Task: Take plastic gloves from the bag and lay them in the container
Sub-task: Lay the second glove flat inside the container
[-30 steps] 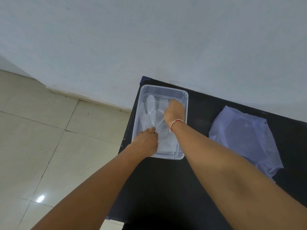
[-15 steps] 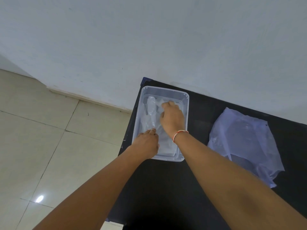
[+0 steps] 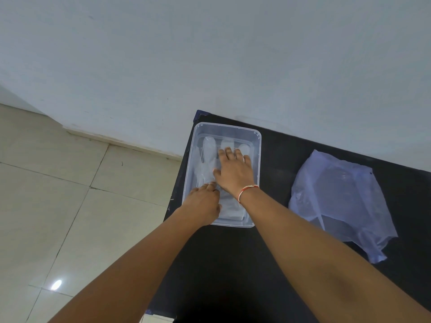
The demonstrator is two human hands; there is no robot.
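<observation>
A clear rectangular plastic container [image 3: 256, 145] stands at the black table's far left corner. Thin see-through plastic gloves [image 3: 207, 157] lie flat inside it, their fingers pointing toward the wall. My right hand [image 3: 234, 172], with a red and white thread at the wrist, rests flat on the gloves with fingers spread. My left hand [image 3: 204, 202] is at the container's near left part, its fingertips pressing on the gloves' cuff end. A crumpled translucent bag [image 3: 338, 201] lies on the table to the right, apart from both hands.
The black table [image 3: 275, 252] abuts a pale wall behind the container. Its left edge drops off just beside the container to a beige tiled floor [image 3: 58, 206]. Dark table surface shows between the container and the bag.
My right hand has drawn back from the container's far end toward the middle and flattened on the gloves. My left hand has stayed at the near end.
</observation>
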